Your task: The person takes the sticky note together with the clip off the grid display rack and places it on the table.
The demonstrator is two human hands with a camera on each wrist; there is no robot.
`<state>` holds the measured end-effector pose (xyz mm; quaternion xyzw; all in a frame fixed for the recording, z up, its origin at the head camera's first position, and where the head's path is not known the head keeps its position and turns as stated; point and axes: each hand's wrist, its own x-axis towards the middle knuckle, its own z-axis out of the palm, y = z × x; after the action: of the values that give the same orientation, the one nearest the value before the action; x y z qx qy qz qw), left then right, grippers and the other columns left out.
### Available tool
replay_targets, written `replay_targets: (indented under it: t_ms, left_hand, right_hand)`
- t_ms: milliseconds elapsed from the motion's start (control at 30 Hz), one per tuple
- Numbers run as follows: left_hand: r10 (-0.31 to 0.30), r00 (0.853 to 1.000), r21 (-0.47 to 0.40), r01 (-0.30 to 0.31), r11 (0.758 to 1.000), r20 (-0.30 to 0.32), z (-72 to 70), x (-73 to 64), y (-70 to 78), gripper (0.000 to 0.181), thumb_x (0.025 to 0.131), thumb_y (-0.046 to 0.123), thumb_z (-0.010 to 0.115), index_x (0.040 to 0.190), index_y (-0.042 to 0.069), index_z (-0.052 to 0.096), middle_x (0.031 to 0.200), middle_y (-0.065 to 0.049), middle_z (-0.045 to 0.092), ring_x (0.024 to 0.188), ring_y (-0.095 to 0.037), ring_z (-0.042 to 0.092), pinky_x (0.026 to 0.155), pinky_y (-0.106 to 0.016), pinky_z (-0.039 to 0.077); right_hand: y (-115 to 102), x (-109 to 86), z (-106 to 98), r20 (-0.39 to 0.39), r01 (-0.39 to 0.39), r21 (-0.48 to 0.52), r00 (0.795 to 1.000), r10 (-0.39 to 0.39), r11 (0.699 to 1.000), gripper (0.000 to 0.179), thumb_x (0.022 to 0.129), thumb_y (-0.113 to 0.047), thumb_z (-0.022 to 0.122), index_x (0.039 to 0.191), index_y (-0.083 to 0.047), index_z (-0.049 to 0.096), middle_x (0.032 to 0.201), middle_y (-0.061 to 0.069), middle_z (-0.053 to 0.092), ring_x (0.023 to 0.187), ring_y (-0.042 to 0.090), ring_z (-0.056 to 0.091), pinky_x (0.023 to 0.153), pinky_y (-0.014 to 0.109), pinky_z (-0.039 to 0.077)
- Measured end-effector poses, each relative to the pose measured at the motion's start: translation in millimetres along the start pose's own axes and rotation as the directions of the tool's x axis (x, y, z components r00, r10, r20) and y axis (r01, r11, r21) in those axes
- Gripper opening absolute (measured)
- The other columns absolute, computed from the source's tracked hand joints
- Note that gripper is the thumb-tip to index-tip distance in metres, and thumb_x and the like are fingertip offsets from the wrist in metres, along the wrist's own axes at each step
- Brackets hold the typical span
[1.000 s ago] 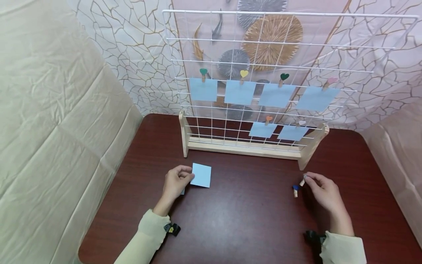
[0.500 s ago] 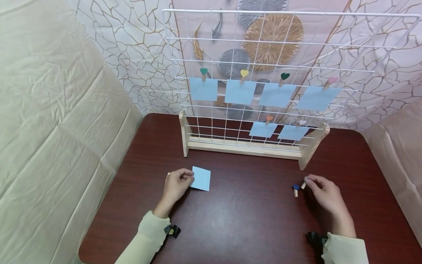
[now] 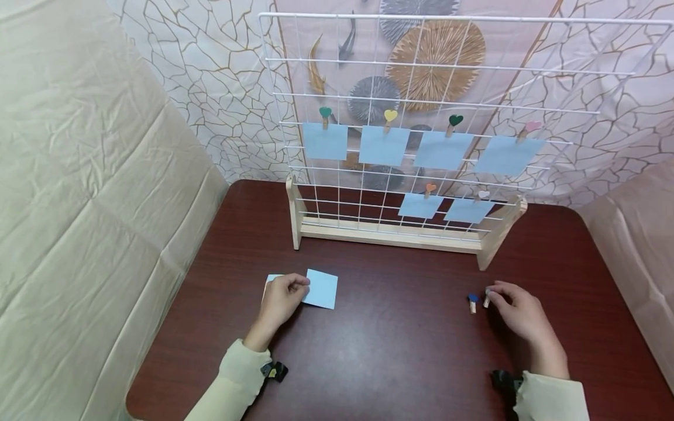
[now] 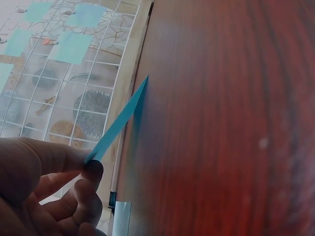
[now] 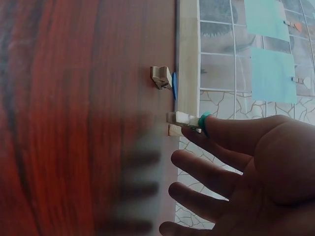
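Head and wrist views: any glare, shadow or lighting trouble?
Head: pale glare on the tabletop between the hands. Left wrist: left hand looks dark, tabletop grain soft. Right wrist: right hand also dark; blurry, dark finger-shaped bands on the tabletop, shadow or reflection, can't tell which.

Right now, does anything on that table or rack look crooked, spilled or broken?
Nothing looks spilled or broken. Some blue sheets on the rack look slanted in the head view, perhaps only from the camera angle. The left hand pinches another sheet, the right hand a clothespin.
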<state>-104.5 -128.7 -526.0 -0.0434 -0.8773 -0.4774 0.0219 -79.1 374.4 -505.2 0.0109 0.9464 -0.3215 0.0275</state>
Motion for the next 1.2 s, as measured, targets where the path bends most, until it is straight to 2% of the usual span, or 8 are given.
replay_targets:
  t_ms: [167,367,633,867,1100,1200]
  left_hand:
    - [0.01,1.0,0.04,-0.011,0.999,0.012,-0.7,-2.4,1.1,0.01,0.096,0.005,0.074,0.101,0.006,0.082,0.086,-0.001,0.076,0.071,-0.011,0.064,0.067,-0.032,0.054]
    - [0.014,1.0,0.049,-0.015,0.999,0.015,-0.2,-4.8,0.3,0.01,0.096,0.005,0.074,0.102,0.006,0.082,0.089,-0.002,0.077,0.073,-0.012,0.066,0.068,-0.033,0.055]
    - [0.024,0.999,0.067,-0.025,0.997,0.021,0.5,-7.4,-1.4,0.011,0.097,0.005,0.074,0.103,0.005,0.082,0.088,-0.003,0.077,0.063,-0.008,0.06,0.061,-0.029,0.051]
    - [-0.001,0.999,0.076,-0.002,0.997,0.038,0.2,-8.7,-1.6,0.012,0.097,0.006,0.074,0.104,0.005,0.083,0.094,-0.007,0.079,0.054,-0.006,0.054,0.057,-0.028,0.048]
    - [-0.041,0.997,0.101,0.035,0.994,0.06,0.5,-9.3,-0.3,0.011,0.097,0.009,0.075,0.104,0.007,0.083,0.096,-0.006,0.079,0.064,-0.006,0.061,0.063,-0.032,0.053]
    - [-0.049,0.997,0.107,0.042,0.993,0.063,0.0,-9.9,0.3,0.012,0.097,0.01,0.074,0.105,0.007,0.083,0.096,-0.006,0.079,0.063,-0.007,0.06,0.062,-0.033,0.053]
  right_hand:
    - [2.0,0.4,1.2,0.026,0.001,-0.036,1.0,0.0,0.999,0.033,0.11,-0.015,0.055,0.123,0.012,0.069,0.143,0.041,0.051,0.134,0.061,0.045,0.104,0.073,0.038]
    - [4.6,1.2,2.4,0.045,0.003,-0.042,0.999,-0.001,0.999,0.032,0.109,-0.014,0.056,0.122,0.012,0.069,0.144,0.041,0.05,0.134,0.062,0.044,0.104,0.074,0.038]
    - [7.2,1.3,3.1,0.061,0.01,-0.041,0.998,-0.007,0.999,0.033,0.11,-0.016,0.056,0.12,0.012,0.07,0.147,0.041,0.048,0.135,0.062,0.043,0.105,0.073,0.036]
    - [5.9,1.2,3.0,0.078,0.002,-0.034,0.997,0.0,0.999,0.034,0.111,-0.018,0.055,0.121,0.012,0.069,0.148,0.041,0.045,0.136,0.062,0.041,0.106,0.074,0.035]
    - [5.1,0.5,3.7,0.071,-0.003,-0.032,0.997,0.005,0.999,0.033,0.111,-0.017,0.055,0.12,0.011,0.069,0.148,0.041,0.045,0.136,0.062,0.041,0.106,0.075,0.035]
    - [5.3,0.6,4.2,0.068,0.001,-0.032,0.998,0.002,1.0,0.033,0.11,-0.017,0.056,0.12,0.011,0.069,0.148,0.041,0.045,0.135,0.062,0.041,0.105,0.075,0.035]
